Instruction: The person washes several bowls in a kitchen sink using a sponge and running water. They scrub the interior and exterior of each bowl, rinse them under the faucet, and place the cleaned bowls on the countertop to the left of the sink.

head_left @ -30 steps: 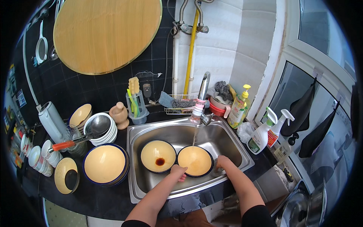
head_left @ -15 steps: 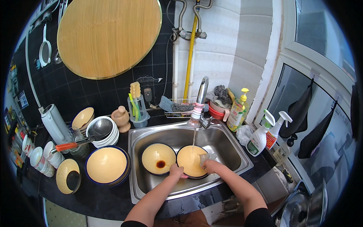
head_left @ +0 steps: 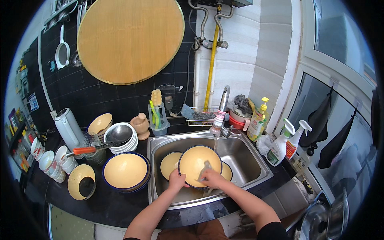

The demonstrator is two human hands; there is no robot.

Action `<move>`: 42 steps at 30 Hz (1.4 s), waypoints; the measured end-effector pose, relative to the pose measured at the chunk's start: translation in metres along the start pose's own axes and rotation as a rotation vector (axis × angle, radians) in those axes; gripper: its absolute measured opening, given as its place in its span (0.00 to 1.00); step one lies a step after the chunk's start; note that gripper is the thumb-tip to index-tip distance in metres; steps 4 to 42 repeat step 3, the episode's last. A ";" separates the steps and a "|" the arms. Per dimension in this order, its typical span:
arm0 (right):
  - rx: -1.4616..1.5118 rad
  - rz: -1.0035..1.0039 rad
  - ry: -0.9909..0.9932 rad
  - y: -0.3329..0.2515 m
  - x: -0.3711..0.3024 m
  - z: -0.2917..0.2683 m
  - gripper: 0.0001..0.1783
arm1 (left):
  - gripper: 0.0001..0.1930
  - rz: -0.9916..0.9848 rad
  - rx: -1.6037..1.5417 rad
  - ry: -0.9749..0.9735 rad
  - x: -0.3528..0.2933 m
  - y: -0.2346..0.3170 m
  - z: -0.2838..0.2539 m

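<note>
Raised above the sink (head_left: 260, 179) is a cream bowl (head_left: 194, 158) with a dark blue rim, its inside facing up toward me. My left hand (head_left: 178, 180) is closed around the bowl's near left edge, thumb over the rim. A thin greyish, translucent cloth (head_left: 205, 167) is bunched in my right hand (head_left: 213, 178), pressed against the bowl's inner right side. Below, partly covered by the raised bowl, one cream bowl (head_left: 169, 163) shows at the left and another bowl (head_left: 227, 172) at the right. Water runs from the tap (head_left: 222, 114) behind the raised bowl.
Left of the sink stand stacked blue-rimmed bowls (head_left: 125, 170), white bowls (head_left: 130, 146) with a ladle (head_left: 116, 136), a speckled bowl (head_left: 76, 176), cups (head_left: 50, 162) and a kettle (head_left: 69, 128). At the right are a soap bottle (head_left: 258, 122) and spray bottles (head_left: 279, 148).
The right-hand bowl has come up out of the sink and left, over the other bowl, uncovering a bowl beneath it. My right hand now has the cloth inside it. The whole view has shifted.
</note>
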State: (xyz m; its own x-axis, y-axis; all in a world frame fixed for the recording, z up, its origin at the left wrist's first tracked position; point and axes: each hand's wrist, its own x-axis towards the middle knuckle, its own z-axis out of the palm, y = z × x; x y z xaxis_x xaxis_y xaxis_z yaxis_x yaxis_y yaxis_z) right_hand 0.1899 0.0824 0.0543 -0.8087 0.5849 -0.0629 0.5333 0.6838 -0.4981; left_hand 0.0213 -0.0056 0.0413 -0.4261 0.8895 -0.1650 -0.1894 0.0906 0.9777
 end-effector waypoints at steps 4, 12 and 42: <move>-0.335 -0.184 0.410 0.020 0.010 0.011 0.14 | 0.11 -0.010 0.010 0.001 -0.003 0.000 -0.012; -0.335 -0.184 0.410 0.020 0.010 0.011 0.14 | 0.11 -0.010 0.010 0.001 -0.003 0.000 -0.012; -0.335 -0.184 0.410 0.020 0.010 0.011 0.14 | 0.11 -0.010 0.010 0.001 -0.003 0.000 -0.012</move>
